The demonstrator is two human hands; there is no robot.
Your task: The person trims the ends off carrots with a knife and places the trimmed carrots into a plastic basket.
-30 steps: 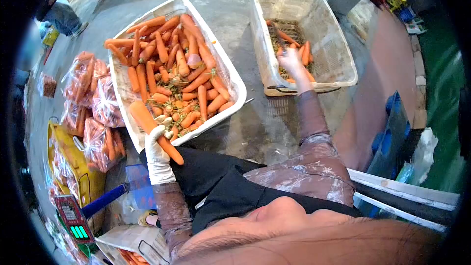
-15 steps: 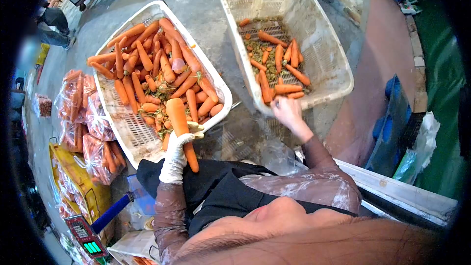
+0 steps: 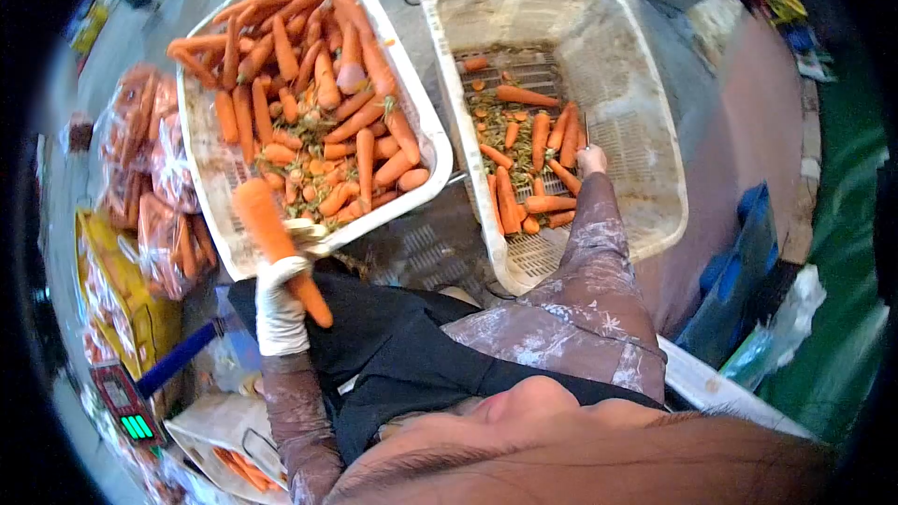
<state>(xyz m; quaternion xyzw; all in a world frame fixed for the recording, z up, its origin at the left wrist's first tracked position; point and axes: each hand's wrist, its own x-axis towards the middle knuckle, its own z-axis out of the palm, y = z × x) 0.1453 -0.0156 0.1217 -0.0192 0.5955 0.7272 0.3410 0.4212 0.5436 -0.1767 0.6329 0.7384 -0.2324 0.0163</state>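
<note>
My gloved left hand (image 3: 282,304) is closed around a large carrot (image 3: 265,215), which tilts with its thick end up and away from me, by the near edge of the left basket (image 3: 435,164). That basket is heaped with carrots (image 3: 325,84) and bits of green tops. My bare right hand (image 3: 591,161) reaches into the right-hand basket (image 3: 613,56), its fingers closed. A thin, dark, knife-like tool (image 3: 586,126) sticks up from it, seen nearly edge-on. Beside this hand lie several carrots (image 3: 541,140) over cut ends and green trimmings.
Bags of carrots (image 3: 168,243) and a yellow crate (image 3: 131,290) stand at the left. A scale display (image 3: 126,402) glows at the lower left, near a white crate (image 3: 215,421) with carrots. Blue material (image 3: 734,266) and a green sheet (image 3: 842,271) are at the right.
My right hand has moved from the right basket's near rim farther in, over the carrots. My left hand, still holding the carrot, has shifted left in view. The camera view has shifted too.
</note>
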